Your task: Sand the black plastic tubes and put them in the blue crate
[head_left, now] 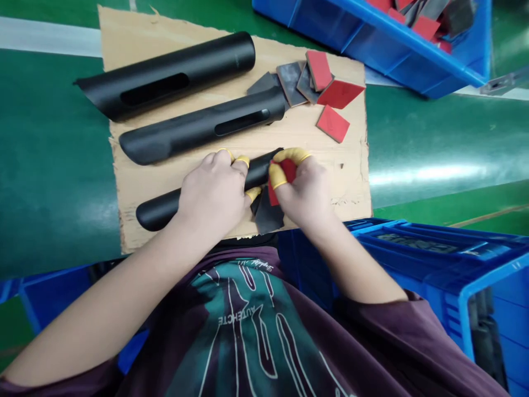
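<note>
My left hand point(217, 187), with yellow finger cots on its fingertips, is closed around a slim black tube point(159, 209) lying aslant on the cardboard. In my right hand point(303, 184), also wearing yellow finger cots, a thin red pad point(273, 190) is pinched against the tube's right end. A dark grey pad point(269, 215) lies just under that end. Beyond my hands rest two more black tubes, a middle one point(185, 127) and a wider one point(215, 63), each with a long slot. My fingers hide part of the held tube and the red pad.
Several loose red and grey pads point(334, 124) lie at the right of the cardboard sheet point(330, 165), on a green table point(446, 143). A blue bin point(372, 41) with more pads stands at the back right. Blue crates point(438, 259) sit close by my right arm.
</note>
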`<state>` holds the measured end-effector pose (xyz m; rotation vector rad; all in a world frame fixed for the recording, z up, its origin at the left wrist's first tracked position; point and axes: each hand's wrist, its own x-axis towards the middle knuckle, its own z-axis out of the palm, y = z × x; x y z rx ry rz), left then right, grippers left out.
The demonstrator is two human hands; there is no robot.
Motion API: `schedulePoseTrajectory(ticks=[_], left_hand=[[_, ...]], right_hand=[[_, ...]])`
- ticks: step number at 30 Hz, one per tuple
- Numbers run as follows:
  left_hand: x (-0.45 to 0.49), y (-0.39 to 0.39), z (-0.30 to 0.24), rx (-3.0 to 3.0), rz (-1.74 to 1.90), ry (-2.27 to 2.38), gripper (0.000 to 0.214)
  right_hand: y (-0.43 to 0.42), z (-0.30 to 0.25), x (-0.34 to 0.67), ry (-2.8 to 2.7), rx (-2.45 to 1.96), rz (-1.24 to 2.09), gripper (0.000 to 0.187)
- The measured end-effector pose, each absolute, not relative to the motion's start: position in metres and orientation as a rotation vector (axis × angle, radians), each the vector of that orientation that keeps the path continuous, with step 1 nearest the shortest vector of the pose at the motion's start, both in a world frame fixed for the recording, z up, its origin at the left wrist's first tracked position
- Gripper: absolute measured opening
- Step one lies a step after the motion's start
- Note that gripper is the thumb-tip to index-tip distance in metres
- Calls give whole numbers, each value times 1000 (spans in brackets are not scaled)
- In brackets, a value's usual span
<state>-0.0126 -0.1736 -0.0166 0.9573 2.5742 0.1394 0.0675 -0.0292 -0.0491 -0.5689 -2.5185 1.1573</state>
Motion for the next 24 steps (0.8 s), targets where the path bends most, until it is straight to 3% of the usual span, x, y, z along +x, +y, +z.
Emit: schedulePoseTrajectory(ticks=[15,24], left_hand=[[-14,-175,-19,1003,167,2573,37],[-11,-175,-18,981,149,2583,38]], right_hand=[[-28,-47,62,-2533,-577,1149,6],[-35,-43,60,-2590,-611,1106,13]])
